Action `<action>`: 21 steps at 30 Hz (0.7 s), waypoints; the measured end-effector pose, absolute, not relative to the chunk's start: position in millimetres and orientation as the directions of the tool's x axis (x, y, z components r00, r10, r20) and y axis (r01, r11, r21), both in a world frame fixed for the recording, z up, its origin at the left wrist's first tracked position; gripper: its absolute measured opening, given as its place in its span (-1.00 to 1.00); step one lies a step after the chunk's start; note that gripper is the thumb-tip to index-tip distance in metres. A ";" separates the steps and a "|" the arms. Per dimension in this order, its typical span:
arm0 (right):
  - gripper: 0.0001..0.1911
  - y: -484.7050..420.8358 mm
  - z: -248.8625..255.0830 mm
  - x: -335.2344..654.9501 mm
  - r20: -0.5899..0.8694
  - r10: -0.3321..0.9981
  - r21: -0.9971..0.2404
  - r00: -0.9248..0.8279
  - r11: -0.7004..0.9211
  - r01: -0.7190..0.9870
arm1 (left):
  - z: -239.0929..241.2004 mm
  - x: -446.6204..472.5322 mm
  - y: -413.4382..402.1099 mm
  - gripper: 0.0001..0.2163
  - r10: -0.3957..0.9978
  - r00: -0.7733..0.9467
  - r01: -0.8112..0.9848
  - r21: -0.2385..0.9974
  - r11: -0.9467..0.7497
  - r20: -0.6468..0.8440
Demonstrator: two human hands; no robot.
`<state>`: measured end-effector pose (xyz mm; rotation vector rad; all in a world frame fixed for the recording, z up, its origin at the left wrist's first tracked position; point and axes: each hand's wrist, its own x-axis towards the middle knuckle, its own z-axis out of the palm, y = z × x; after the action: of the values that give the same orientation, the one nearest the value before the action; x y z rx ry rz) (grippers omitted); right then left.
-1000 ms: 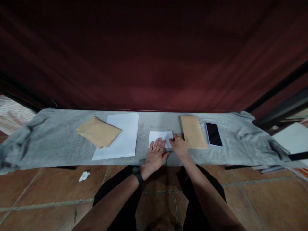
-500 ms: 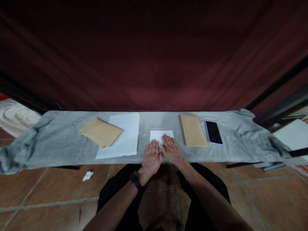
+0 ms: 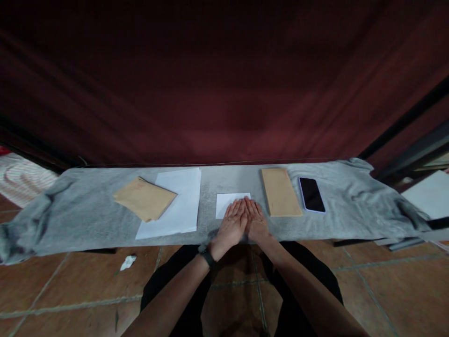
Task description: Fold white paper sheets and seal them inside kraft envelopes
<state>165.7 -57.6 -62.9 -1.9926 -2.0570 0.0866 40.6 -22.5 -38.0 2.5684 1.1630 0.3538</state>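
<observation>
A small folded white paper (image 3: pixel 226 202) lies on the grey cloth (image 3: pixel 87 220) that covers a low bench. My left hand (image 3: pixel 232 227) lies flat on the paper's near right part, fingers stretched out and together. My right hand (image 3: pixel 257 221) lies flat beside it, touching it, over the paper's right edge. Neither hand holds anything. A black band sits on my left wrist.
A brown envelope (image 3: pixel 280 192) and a dark phone (image 3: pixel 311 194) lie to the right of my hands. To the left are white sheets (image 3: pixel 180 201) with a stack of brown envelopes (image 3: pixel 143 199) on them. A dark red curtain hangs behind. A paper scrap (image 3: pixel 128 262) lies on the tiled floor.
My right hand moved from the paper's right corner to lie flat on it. Both hands slid together until they touch side by side.
</observation>
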 end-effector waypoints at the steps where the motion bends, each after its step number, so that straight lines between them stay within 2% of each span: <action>1: -0.35 -57.6 -62.4 165.7 0.146 0.989 -0.227 -0.017 0.051 0.972 | -39.0 48.7 -17.6 -0.47 0.761 0.643 0.688 0.373 -0.622 0.083; 5: -0.37 -55.4 -62.8 165.0 0.146 0.989 -0.233 0.001 0.034 0.972 | -50.0 56.5 -2.3 -0.45 0.805 0.589 0.741 0.350 -0.573 0.069; 11: -0.42 -51.7 -68.8 163.4 0.195 0.979 -0.255 0.067 -0.015 0.967 | -63.5 22.8 10.8 -0.44 0.863 0.495 0.829 0.242 -0.503 0.100; 15: -0.42 -53.3 -71.3 164.9 0.261 0.961 -0.238 0.090 -0.026 0.971 | -63.7 6.3 12.0 -0.45 0.884 0.451 0.868 0.168 -0.467 0.127; 21: -0.45 -48.0 -61.9 166.1 0.296 0.945 -0.220 0.136 -0.071 0.973 | -57.7 5.4 5.7 -0.45 0.902 0.423 0.899 0.084 -0.430 0.087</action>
<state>166.1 -48.0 -61.9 -2.0612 -1.8500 -0.1052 5.4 5.7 -57.7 2.6298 1.6638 0.1846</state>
